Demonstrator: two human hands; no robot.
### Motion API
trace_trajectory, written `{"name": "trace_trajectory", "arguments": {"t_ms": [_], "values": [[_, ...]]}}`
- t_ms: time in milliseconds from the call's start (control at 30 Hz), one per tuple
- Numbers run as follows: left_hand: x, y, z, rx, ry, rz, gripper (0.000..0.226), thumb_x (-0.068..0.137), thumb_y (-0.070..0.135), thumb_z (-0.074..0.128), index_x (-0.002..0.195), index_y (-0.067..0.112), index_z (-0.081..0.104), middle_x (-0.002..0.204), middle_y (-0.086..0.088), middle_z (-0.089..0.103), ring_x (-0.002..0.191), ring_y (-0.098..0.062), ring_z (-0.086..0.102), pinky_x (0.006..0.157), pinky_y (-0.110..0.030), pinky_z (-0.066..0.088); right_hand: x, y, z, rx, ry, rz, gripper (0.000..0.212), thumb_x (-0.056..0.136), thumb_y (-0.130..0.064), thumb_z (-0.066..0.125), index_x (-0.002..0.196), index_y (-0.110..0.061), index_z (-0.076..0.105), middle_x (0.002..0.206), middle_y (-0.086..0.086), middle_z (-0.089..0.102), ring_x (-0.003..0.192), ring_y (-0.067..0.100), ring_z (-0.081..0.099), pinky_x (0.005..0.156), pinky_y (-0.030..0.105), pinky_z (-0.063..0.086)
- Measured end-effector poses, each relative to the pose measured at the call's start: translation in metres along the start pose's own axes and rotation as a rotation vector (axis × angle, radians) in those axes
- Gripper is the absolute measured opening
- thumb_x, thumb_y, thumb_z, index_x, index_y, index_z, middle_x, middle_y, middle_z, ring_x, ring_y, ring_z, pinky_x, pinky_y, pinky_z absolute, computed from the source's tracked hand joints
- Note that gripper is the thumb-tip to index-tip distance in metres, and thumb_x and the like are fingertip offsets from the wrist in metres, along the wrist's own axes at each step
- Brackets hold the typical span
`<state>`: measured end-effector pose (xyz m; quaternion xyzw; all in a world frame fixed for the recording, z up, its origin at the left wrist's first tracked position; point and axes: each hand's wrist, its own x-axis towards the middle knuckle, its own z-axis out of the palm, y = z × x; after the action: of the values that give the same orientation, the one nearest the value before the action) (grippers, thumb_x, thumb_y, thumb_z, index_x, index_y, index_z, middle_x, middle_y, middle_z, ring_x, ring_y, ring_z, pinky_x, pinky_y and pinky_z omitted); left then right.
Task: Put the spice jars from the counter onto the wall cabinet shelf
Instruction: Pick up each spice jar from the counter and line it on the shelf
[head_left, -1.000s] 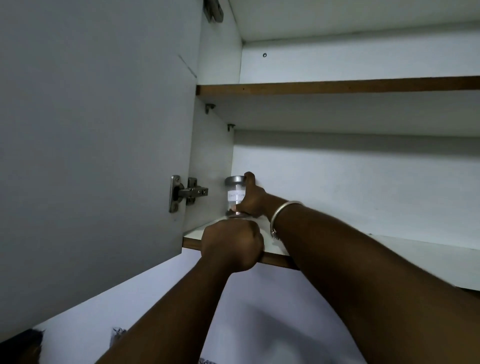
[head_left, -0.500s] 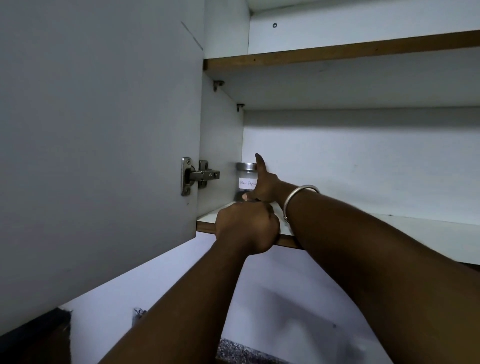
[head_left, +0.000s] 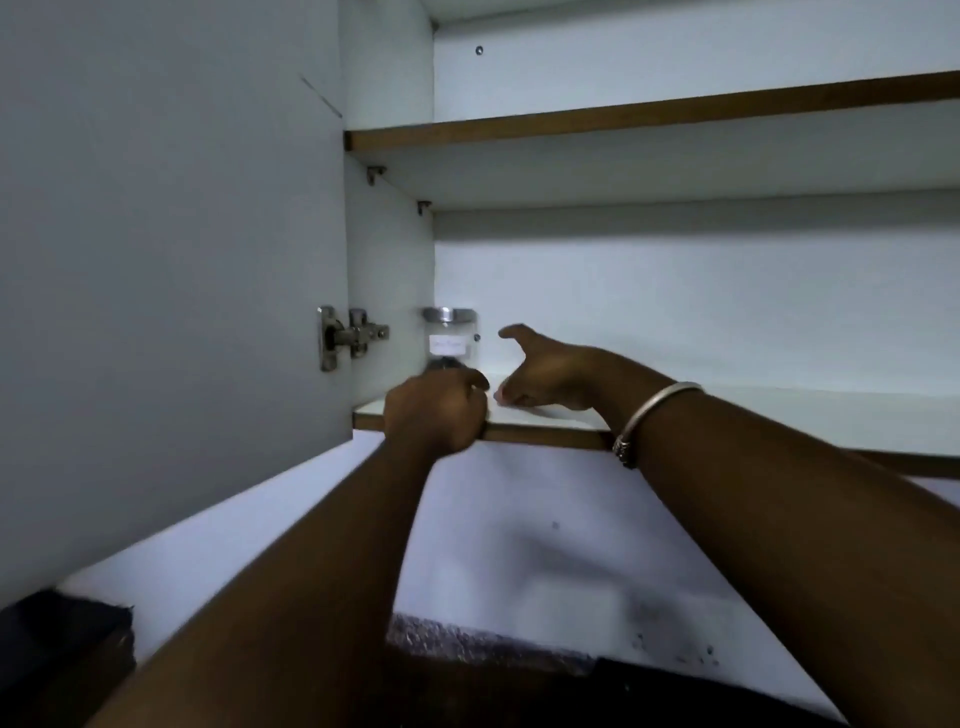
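Observation:
A glass spice jar (head_left: 450, 338) with a metal lid and a white label stands upright in the back left corner of the lower cabinet shelf (head_left: 550, 423). My right hand (head_left: 545, 371) hovers just right of the jar with fingers spread, holding nothing and not touching it. My left hand (head_left: 436, 415) is curled in a fist over the shelf's front edge, directly in front of the jar. A dark patch just above the fist hides the jar's base. I cannot see anything else inside that fist.
The open cabinet door (head_left: 171, 260) stands close on the left, with its metal hinge (head_left: 348, 338) beside the jar. An upper shelf (head_left: 649, 117) runs overhead. A dark speckled counter edge (head_left: 467, 644) lies far below. A metal bangle (head_left: 654, 415) circles my right wrist.
My right hand has let go of the jar and drawn back to the right, opening its fingers. The jar stays in the corner. My left fist has kept its place on the shelf edge.

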<state>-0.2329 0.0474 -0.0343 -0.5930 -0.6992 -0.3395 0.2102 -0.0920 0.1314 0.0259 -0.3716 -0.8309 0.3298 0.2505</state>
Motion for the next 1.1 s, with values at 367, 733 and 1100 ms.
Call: {"name": "trace_trajectory", "arguments": {"t_ms": [367, 733, 1100], "values": [[-0.156, 0.079, -0.02, -0.657, 0.008, 0.289, 0.054, 0.075, 0.012, 0.045, 0.121, 0.012, 0.073, 0.112, 0.003, 0.077, 0.108, -0.012, 0.071, 0.094, -0.039, 0.058, -0.235, 0.06, 0.028, -0.133, 0.369, -0.299, 0.058, 0.088, -0.021, 0.076, 0.14, -0.027, 0.051, 0.114, -0.003, 0.07, 0.095, 0.013, 0.071, 0.083, 0.025, 0.055], [-0.487, 0.118, 0.109, -0.784, -0.738, 0.173, 0.035, 0.076, -0.003, 0.057, 0.109, 0.002, 0.07, 0.096, -0.006, 0.07, 0.084, -0.03, 0.069, 0.075, -0.04, 0.055, -0.439, 0.274, 0.204, -0.165, -0.093, 0.145, 0.052, 0.081, -0.019, 0.073, 0.131, -0.015, 0.057, 0.113, 0.008, 0.072, 0.099, 0.025, 0.071, 0.085, 0.041, 0.059], [-0.622, 0.132, 0.177, -0.48, -1.111, 0.024, 0.039, 0.099, 0.024, 0.06, 0.138, 0.016, 0.058, 0.135, -0.008, 0.063, 0.121, -0.024, 0.06, 0.099, -0.041, 0.05, -0.555, 0.404, 0.297, -0.771, -0.348, 0.26, 0.084, 0.077, -0.064, 0.054, 0.149, -0.027, 0.033, 0.148, 0.017, 0.034, 0.133, 0.042, 0.036, 0.092, 0.047, 0.044]]}}
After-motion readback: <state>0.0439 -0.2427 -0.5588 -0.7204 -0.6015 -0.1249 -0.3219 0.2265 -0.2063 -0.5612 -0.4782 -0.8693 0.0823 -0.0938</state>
